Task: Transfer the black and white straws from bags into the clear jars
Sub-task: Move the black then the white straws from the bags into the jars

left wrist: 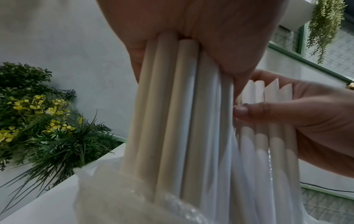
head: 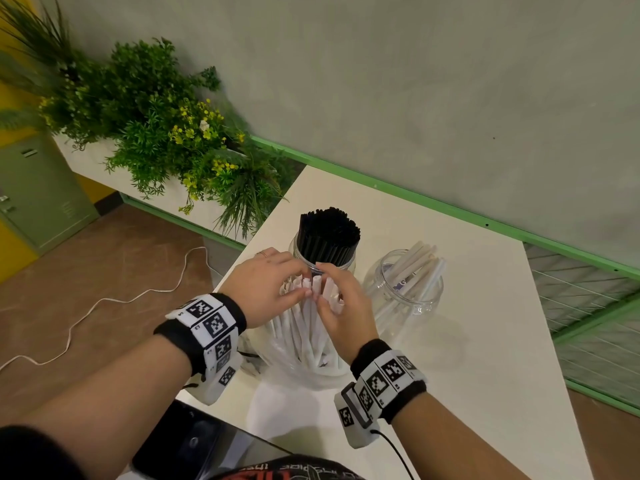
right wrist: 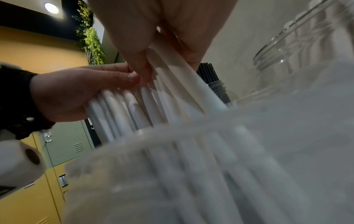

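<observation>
- Head view: at the frame's centre, the left hand (head: pixel 263 285) and right hand (head: pixel 341 303) close on the tops of the white straws (head: pixel 304 327), which stand upright in a clear bag (head: pixel 298 368) on the white counter (head: pixel 485 341). The left hand's fingers curl round the bundle's left side; the right hand's thumb and fingers pinch a few straws at its right side. Just behind the hands stands a jar (head: pixel 346 263) packed with black straws (head: pixel 329 233); to the right of it a second jar (head: pixel 405 292) holds some white straws leaning right. Plants (head: pixel 166 133) fill the upper left.
- Left wrist view: the left hand (left wrist: pixel 191 30) grips straws (left wrist: pixel 172 113) from above at the top centre, their lower ends inside the bag (left wrist: pixel 114 197) at the bottom. At the right edge, the right hand (left wrist: pixel 306 113) holds a separate few (cut tips showing above the thumb).
- Right wrist view: the right hand (right wrist: pixel 162 30), top centre, pinches several straws (right wrist: pixel 182 83) slanting down into the blurred bag (right wrist: pixel 210 166). The left hand (right wrist: pixel 76 91) wraps the rest at the left. Black straws (right wrist: pixel 208 72) show behind, and the second jar (right wrist: pixel 296 45) sits upper right.
</observation>
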{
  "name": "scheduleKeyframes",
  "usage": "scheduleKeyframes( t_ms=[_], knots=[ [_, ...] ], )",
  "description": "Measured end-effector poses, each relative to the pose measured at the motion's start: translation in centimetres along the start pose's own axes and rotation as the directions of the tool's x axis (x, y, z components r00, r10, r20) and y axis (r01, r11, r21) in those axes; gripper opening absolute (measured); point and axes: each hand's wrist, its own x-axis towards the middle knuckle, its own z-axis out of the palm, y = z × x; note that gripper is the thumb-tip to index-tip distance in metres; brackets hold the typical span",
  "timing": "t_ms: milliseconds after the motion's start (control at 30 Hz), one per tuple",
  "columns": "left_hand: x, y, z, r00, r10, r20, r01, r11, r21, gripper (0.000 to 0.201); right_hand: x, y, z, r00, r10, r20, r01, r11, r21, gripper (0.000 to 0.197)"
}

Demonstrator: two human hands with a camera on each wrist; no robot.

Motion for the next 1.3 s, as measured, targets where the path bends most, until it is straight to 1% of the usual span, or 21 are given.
scheduleKeyframes(
  t_ms=[133, 233, 367, 433, 533, 567, 633, 733, 933, 1033, 1100, 1167, 1300],
  knots=[
    [0.1, 0.2, 0.1, 1.0, 0.005, -0.005, -0.005, 1.0, 0.006, 0.035, 0.1, 0.5, 0.0, 0.997, -0.075, -0.033, 0.074, 0.997, -0.019, 0.034],
    [0.1, 0.4, 0.0, 1.0, 0.002, -0.008, -0.002, 1.0, 0.0, 0.038, 0.1, 0.7, 0.1, 0.997, -0.077, -0.031, 0.076, 0.996, -0.04, 0.03],
    [0.2, 0.4, -0.1, 1.0, 0.005, 0.004, -0.005, 1.0, -0.001, 0.035, -0.2, 1.2, 0.0, 1.0, -0.001, 0.004, 0.001, 0.997, -0.073, 0.033],
    [0.2, 0.4, -0.1, 1.0, 0.002, 0.007, -0.002, 1.0, 0.003, 0.036, -0.3, 1.2, -0.1, 0.999, 0.044, 0.032, -0.042, 0.996, -0.074, 0.032],
    [0.2, 0.4, -0.1, 1.0, -0.008, 0.016, 0.008, 1.0, 0.016, 0.037, -0.1, 0.6, -0.6, 0.991, 0.134, 0.015, -0.133, 0.99, -0.053, 0.029],
    [0.2, 0.3, -0.2, 1.0, -0.009, 0.017, 0.008, 1.0, 0.019, 0.037, 0.1, 0.3, -0.9, 0.99, 0.142, -0.012, -0.143, 0.989, -0.042, 0.03],
    [0.3, 0.3, -0.1, 1.0, -0.006, 0.022, 0.005, 1.0, 0.027, 0.039, 0.5, -0.2, -1.8, 0.99, 0.118, -0.073, -0.118, 0.993, -0.001, 0.034],
    [0.4, 0.4, -0.2, 1.0, -0.004, 0.021, 0.003, 0.999, 0.042, 0.041, 1.1, -1.0, -3.4, 0.987, 0.091, -0.13, -0.089, 0.996, 0.022, 0.036],
    [0.5, 0.4, -0.1, 1.0, -0.006, 0.022, 0.005, 0.999, 0.04, 0.046, 2.8, -3.2, -7.5, 0.955, 0.155, -0.253, -0.107, 0.976, 0.192, 0.031],
    [0.9, 0.4, 0.0, 0.999, -0.012, 0.034, 0.011, 0.999, 0.043, 0.048, 4.0, -4.4, -10.4, 0.921, 0.129, -0.368, -0.047, 0.974, 0.222, 0.031],
    [1.0, 0.5, 0.1, 0.999, -0.014, 0.035, 0.012, 0.999, 0.042, 0.049, 4.9, -4.9, -12.4, 0.882, 0.083, -0.464, 0.015, 0.979, 0.205, 0.032],
    [1.2, 0.5, 0.3, 0.999, -0.014, 0.044, 0.012, 0.999, 0.045, 0.048, 5.6, -5.0, -14.1, 0.844, 0.046, -0.534, 0.06, 0.982, 0.178, 0.033],
    [1.2, 0.9, 0.5, 0.999, -0.022, 0.049, 0.02, 0.998, 0.055, 0.045, 6.0, -4.3, -16.0, 0.806, -0.011, -0.592, 0.071, 0.994, 0.078, 0.033]
  ],
)
